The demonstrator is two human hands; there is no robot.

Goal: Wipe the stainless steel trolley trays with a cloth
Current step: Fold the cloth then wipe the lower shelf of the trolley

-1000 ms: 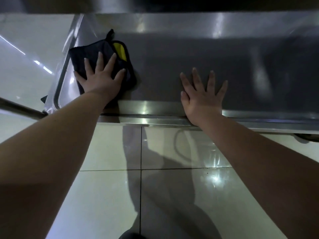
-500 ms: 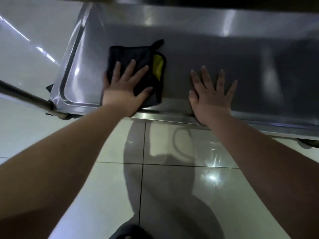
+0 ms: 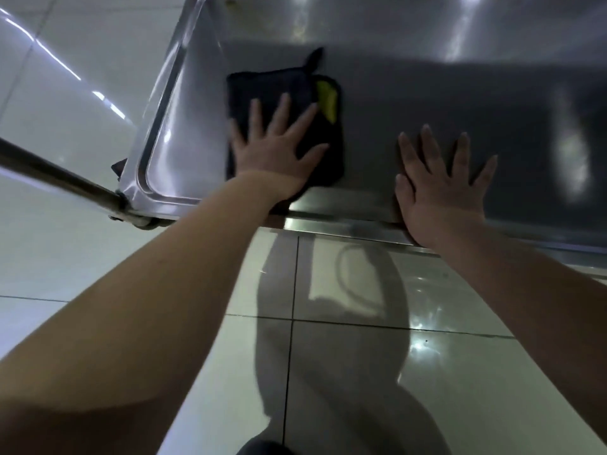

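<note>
Head view, looking down on the steel trolley tray (image 3: pixel 427 87): left hand (image 3: pixel 272 152) spread flat, fingers straight, pressing a dark cloth (image 3: pixel 262 90) with a yellow patch onto the tray's left part, close to the near rim. Right hand (image 3: pixel 440 188) also wide and flat, fingers splayed, palm down on bare metal just right of the cloth, holding nothing. Round handle bar (image 3: pixel 56 178) off the left corner, glossy floor tiles (image 3: pixel 361 372) below.

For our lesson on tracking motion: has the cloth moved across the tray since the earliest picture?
Yes. The cloth slid right, away from the tray's left rim, toward the planted right hand.
</note>
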